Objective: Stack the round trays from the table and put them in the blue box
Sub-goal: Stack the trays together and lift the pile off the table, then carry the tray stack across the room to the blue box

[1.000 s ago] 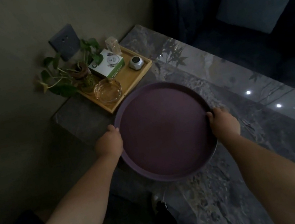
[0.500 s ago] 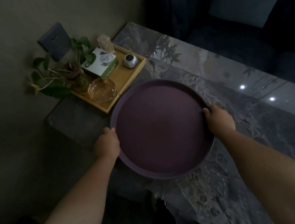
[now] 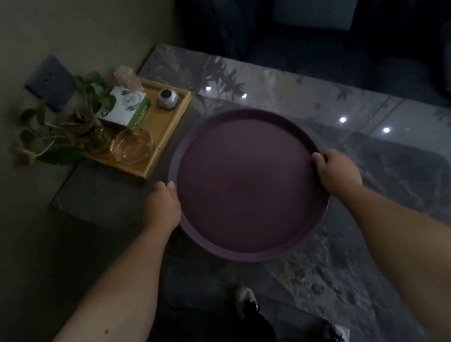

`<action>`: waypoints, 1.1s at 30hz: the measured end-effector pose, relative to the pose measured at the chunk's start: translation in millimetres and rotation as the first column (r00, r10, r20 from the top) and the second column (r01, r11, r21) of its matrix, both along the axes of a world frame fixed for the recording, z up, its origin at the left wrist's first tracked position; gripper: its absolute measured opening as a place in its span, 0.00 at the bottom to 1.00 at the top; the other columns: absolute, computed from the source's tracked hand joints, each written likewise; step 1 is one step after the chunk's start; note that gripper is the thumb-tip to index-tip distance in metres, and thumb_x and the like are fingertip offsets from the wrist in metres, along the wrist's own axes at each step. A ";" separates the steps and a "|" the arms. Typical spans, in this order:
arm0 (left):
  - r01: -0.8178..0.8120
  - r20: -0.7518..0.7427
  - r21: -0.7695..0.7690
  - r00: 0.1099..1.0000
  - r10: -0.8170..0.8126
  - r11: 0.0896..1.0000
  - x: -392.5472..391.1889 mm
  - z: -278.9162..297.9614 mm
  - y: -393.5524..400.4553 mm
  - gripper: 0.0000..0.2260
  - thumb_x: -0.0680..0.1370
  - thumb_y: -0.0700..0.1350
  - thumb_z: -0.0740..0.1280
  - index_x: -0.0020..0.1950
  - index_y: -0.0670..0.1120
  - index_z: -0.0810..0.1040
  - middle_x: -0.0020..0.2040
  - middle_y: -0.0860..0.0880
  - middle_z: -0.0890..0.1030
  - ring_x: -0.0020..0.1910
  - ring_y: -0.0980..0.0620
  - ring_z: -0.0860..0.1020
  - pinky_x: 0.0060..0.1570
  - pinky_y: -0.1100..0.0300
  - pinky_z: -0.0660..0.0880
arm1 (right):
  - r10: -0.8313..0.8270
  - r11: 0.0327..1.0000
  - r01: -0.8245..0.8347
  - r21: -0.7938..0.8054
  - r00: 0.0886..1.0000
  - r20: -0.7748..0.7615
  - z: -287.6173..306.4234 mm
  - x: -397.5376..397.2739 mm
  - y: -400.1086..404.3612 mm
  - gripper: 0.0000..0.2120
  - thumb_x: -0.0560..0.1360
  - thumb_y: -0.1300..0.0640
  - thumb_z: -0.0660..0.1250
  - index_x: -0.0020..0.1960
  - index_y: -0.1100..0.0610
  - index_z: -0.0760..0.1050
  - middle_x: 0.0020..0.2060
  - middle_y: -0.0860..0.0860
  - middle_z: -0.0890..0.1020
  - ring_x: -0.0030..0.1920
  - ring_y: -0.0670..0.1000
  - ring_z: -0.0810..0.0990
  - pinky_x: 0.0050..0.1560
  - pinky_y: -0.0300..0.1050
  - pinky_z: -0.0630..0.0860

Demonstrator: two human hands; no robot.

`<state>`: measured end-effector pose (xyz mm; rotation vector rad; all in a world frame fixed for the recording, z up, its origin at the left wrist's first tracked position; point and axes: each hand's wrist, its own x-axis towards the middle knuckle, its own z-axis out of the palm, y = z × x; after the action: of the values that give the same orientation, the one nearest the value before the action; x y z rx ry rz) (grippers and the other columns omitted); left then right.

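Note:
A large round purple tray (image 3: 246,185) is held level over the near edge of the grey marble table (image 3: 369,175). My left hand (image 3: 161,207) grips its left rim and my right hand (image 3: 337,173) grips its right rim, thumbs over the edge. A thin darker rim shows under the tray's right side; whether that is another tray beneath it I cannot tell. No blue box is in view.
A wooden tray (image 3: 162,127) at the table's far left corner carries a glass ashtray (image 3: 131,148), a green-and-white box (image 3: 124,110), a small metal cup (image 3: 167,99) and a potted plant (image 3: 72,128). A dark sofa (image 3: 338,0) stands behind the table. My shoes show below.
The purple tray, in both hands, has drawn slightly toward me and off the table's near edge; the view has shifted, so the wooden tray sits further left.

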<state>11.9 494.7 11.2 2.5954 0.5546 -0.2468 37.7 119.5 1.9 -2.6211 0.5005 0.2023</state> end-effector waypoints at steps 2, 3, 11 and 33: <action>0.060 0.027 -0.033 0.998 -0.060 0.998 11.4 9.2 -25.4 0.16 0.82 0.55 0.50 0.48 0.45 0.69 0.41 0.45 0.75 0.36 0.48 0.74 0.34 0.53 0.68 | -0.082 0.997 0.081 0.016 0.996 0.023 12.2 -15.4 -26.4 0.21 0.79 0.43 0.53 0.48 0.61 0.71 0.47 0.63 0.80 0.48 0.64 0.78 0.45 0.53 0.71; 0.103 0.041 -0.035 0.994 -0.101 0.994 17.4 13.8 -41.0 0.16 0.82 0.54 0.50 0.47 0.44 0.69 0.42 0.44 0.76 0.36 0.48 0.73 0.34 0.53 0.66 | -0.116 0.993 0.116 0.011 0.993 0.037 18.2 -24.3 -41.8 0.21 0.79 0.43 0.53 0.47 0.60 0.70 0.46 0.64 0.80 0.48 0.65 0.78 0.45 0.53 0.71; 0.462 0.110 0.009 0.881 -0.460 0.887 24.7 41.2 -199.6 0.19 0.82 0.50 0.52 0.51 0.35 0.72 0.50 0.29 0.78 0.51 0.31 0.76 0.46 0.46 0.71 | -0.432 0.902 0.432 0.025 0.897 0.095 49.7 -139.7 -178.1 0.19 0.79 0.43 0.53 0.44 0.58 0.69 0.46 0.64 0.80 0.48 0.64 0.77 0.42 0.51 0.67; 0.959 0.070 -0.099 0.272 -0.960 0.264 -261.5 30.7 -652.9 0.21 0.82 0.53 0.49 0.51 0.35 0.70 0.53 0.29 0.77 0.53 0.32 0.75 0.44 0.49 0.65 | -0.951 0.305 0.951 0.039 0.303 0.062 55.5 -641.7 -426.6 0.21 0.80 0.45 0.55 0.48 0.63 0.74 0.50 0.68 0.79 0.50 0.67 0.77 0.46 0.53 0.71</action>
<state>-249.6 -158.2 42.0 2.4157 -1.1668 -0.6407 -604.0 -307.1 57.4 -1.8259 1.9227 -0.3072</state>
